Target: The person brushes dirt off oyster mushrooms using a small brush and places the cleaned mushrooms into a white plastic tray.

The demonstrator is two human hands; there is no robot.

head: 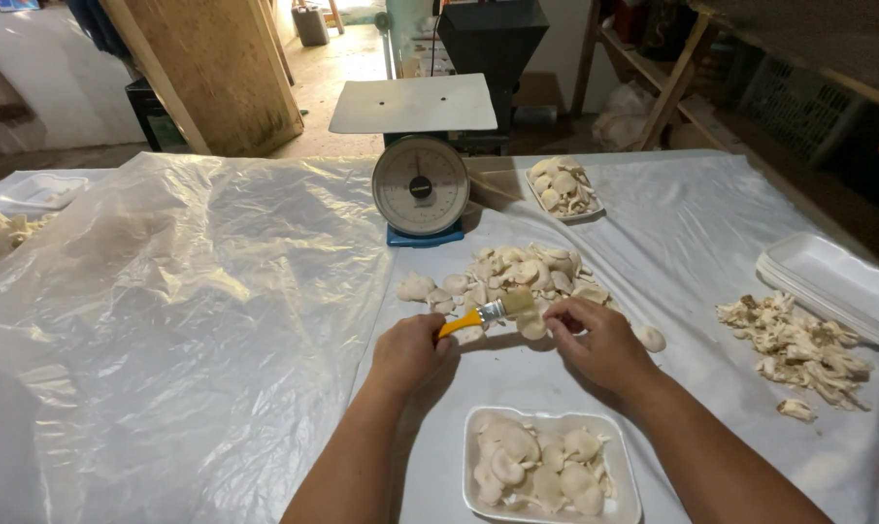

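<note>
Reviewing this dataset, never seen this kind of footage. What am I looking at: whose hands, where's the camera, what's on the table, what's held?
There is no machine here. It is one picture from a camera worn on a person's head, looking down at their own two bare hands over a table covered in clear plastic sheet.

The left hand grips a small brush with an orange handle. The right hand rests its fingers on a mushroom at the edge of a loose pile of pale mushrooms, right by the bristles.

Close to the person sits a white foam tray part filled with mushrooms. Behind the pile stands a dial scale with a flat pan, and beside it a second filled tray. To the right lie empty stacked trays and a heap of scraps.
</note>
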